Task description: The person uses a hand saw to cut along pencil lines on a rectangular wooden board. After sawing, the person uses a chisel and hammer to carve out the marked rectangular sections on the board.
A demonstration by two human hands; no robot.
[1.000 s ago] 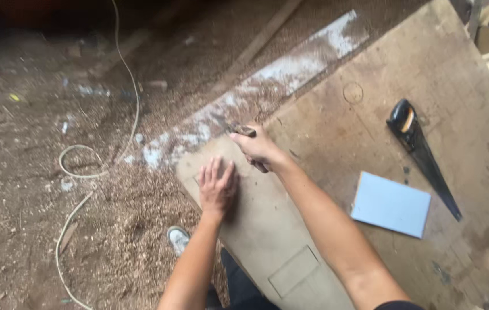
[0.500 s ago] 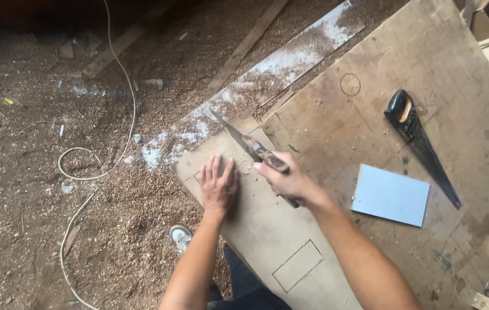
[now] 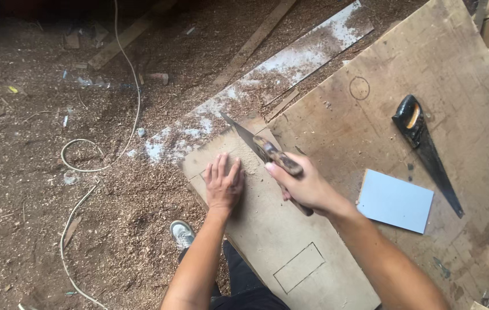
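Plywood board lies on counter, far end overhanging sawdust floor. L hand flat, fingers spread, pinning it. R hand, grip closed round handsaw handle, blade at board's far edge. Judged: mid-cut; next stroke needs steady hold-down.

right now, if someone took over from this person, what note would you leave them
Left hand: flat on the board, pinning it down.
Right hand: gripping the saw, blade at the board's far edge.
Nearby: second saw and blue sheet lie on the big panel.
Done: rectangle drawn on the board, sawdust by the blade.
Left: how deep the cut runs cannot be told; the rectangle is uncut.
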